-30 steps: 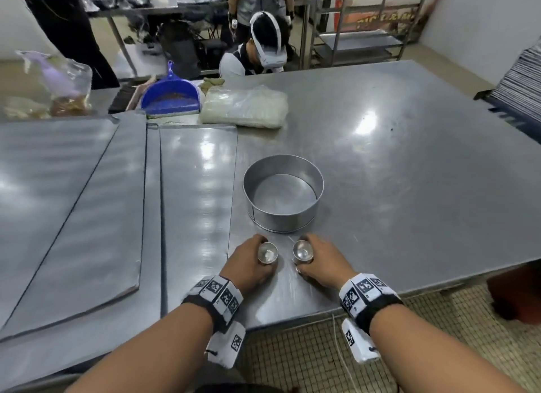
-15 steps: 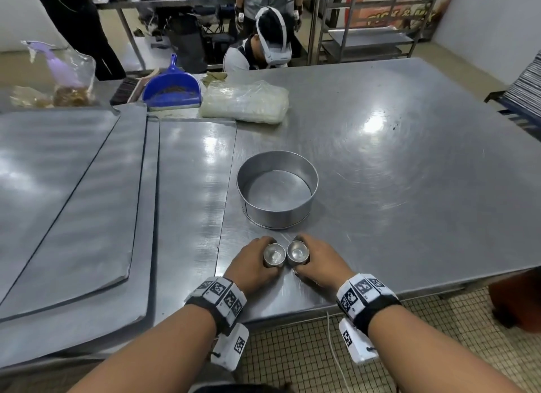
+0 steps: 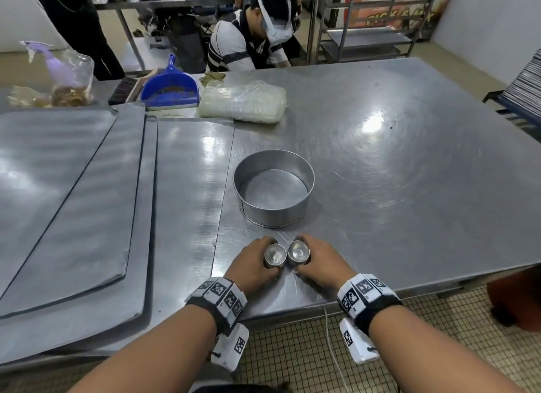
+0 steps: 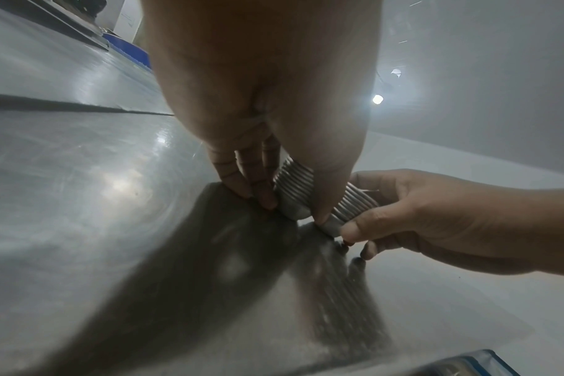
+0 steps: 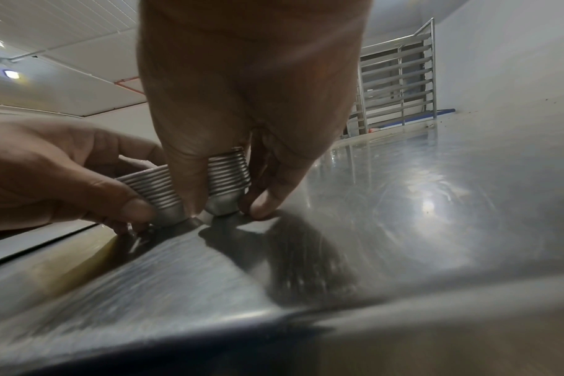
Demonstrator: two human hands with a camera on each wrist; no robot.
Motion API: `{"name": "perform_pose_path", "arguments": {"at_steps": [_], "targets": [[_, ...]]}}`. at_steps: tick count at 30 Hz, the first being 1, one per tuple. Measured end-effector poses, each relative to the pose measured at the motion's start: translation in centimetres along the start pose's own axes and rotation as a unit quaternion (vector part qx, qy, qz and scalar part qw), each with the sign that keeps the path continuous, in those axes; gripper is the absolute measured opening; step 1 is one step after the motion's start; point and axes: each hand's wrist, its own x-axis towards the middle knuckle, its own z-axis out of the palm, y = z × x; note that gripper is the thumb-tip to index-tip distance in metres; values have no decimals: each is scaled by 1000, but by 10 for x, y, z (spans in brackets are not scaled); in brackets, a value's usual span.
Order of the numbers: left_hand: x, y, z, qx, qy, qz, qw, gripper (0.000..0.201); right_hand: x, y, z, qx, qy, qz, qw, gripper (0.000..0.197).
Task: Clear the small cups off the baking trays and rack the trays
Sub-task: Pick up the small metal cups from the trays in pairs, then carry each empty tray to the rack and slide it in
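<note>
The left hand (image 3: 254,266) has its fingers curled round a stack of small cups (image 3: 275,256). The right hand (image 3: 319,264) is curled round a second stack of small cups (image 3: 298,252). Both stacks stand on the steel table (image 3: 395,193), close to its near edge. A second ago there was a gap between the stacks; now they sit side by side and touch. The wrist views show the ribbed cup sides and thumbs pressed low on them. Just behind the hands is a round cake tin (image 3: 273,189). To the left lie flat baking trays (image 3: 73,205), piled up. To the right the table is bare metal out to its edge. A blue dustpan (image 3: 171,88) and a wrapped bundle (image 3: 243,101) sit at the far side.
</note>
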Motion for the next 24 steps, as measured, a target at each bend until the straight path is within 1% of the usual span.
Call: {"name": "perform_pose_path", "arguments": {"at_steps": [1,3,5,7,8,9,10,11,12,14,16,18,19,21,24], "targets": [[0,-1,0,-2,-4,-3,1000,56,0,1,0,2,-2,2,1000,57],[0,-2,-4,2,-22,-4,1000,69,0,1,-2,5,-13,5,1000,63],[1,-6,-11,1,-58,1,998,81,0,3,-10,1,-39,13,999,71],[1,-11,-21,-19,-87,-6,996,81,1,8,-22,-6,-67,32,997,77],[2,-13,-27,-29,-87,-17,996,76,3,12,-30,-12,-71,43,996,76],[4,-14,-34,-34,-72,-31,996,67,5,15,-38,-20,-68,56,996,74],[6,-15,-42,-38,-41,-45,997,55,8,16,-47,-27,-57,67,996,70],[9,-15,-50,-41,-1,-59,997,47,13,17,-55,-35,-41,77,996,65],[13,-14,-58,-50,40,-70,996,43,18,15,-64,-42,-22,83,995,59],[25,-8,-73,-65,112,-90,988,45,30,6,-81,-48,23,85,995,49],[38,2,-85,-74,153,-106,980,57,44,-7,-92,-30,63,84,994,50],[52,14,-93,-75,162,-114,977,69,58,-23,-98,-2,87,83,993,58],[59,20,-96,-73,156,-117,978,71,64,-30,-100,7,91,80,993,62],[72,26,-97,-60,139,-118,981,68,74,-41,-101,8,85,77,993,67],[82,20,-92,-13,120,-127,985,61,82,-49,-96,-11,63,81,995,61]]}}
